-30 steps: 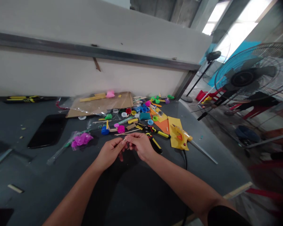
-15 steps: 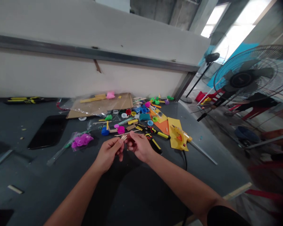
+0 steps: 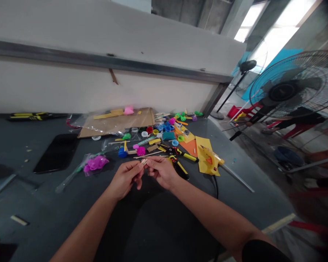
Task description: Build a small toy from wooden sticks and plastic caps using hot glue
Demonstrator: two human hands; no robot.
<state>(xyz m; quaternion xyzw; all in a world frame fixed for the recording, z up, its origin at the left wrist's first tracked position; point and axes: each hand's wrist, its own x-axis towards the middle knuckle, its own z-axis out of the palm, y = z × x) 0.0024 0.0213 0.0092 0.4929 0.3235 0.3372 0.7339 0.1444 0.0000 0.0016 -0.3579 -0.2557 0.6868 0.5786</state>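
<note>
Both my hands are raised over the dark work table (image 3: 164,218), fingertips meeting at its middle. My left hand (image 3: 125,179) and my right hand (image 3: 160,172) pinch a small pale wooden stick piece (image 3: 144,162) between them, and my fingers hide most of it. Just beyond my right hand lies a yellow-and-black handled tool (image 3: 178,166). A yellow hot glue gun (image 3: 208,160) rests on yellow paper further right. Left of my hands lies a pink paper flower (image 3: 95,163) in clear plastic.
Beyond my hands lies a pile of craft bits: bottle caps, wooden sticks, coloured paper, and cardboard (image 3: 117,122) under plastic. A black tablet (image 3: 57,153) lies at left. A wall backs the table. A standing fan (image 3: 287,87) stands beyond the right edge.
My fingers have closed in around the small wooden piece, and less of it shows now. My hands have shifted only slightly, and the view has moved a little.
</note>
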